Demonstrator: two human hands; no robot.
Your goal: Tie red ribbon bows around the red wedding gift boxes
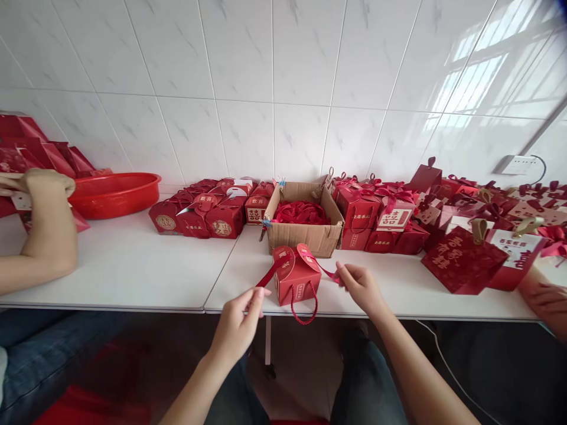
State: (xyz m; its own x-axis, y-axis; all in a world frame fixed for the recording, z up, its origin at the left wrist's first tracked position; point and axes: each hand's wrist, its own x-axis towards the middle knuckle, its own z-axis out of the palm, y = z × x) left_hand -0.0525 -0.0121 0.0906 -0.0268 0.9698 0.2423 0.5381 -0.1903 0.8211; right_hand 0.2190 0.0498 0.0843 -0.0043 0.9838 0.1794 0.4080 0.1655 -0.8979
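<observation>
A small red gift box [297,277] with gold lettering stands at the table's front edge, its twisted cord handle [305,319] hanging over the edge. A red ribbon [271,273] runs through its top and out to both sides. To the left of the box, my left hand [241,316] pinches one ribbon end. My right hand [358,286] pinches the other end to the right of the box. The ribbon slants down from the box top to each hand. Behind the gift box, a cardboard box [301,237] holds a heap of red ribbons [301,212].
Red gift boxes [212,209] stand left of the carton; stacked ones with bows [376,206] stand right. Further right are many gift bags [465,260]. A red plastic basin [117,195] sits left, near a person's arm [48,230]. Another person's hand [547,301] shows at far right.
</observation>
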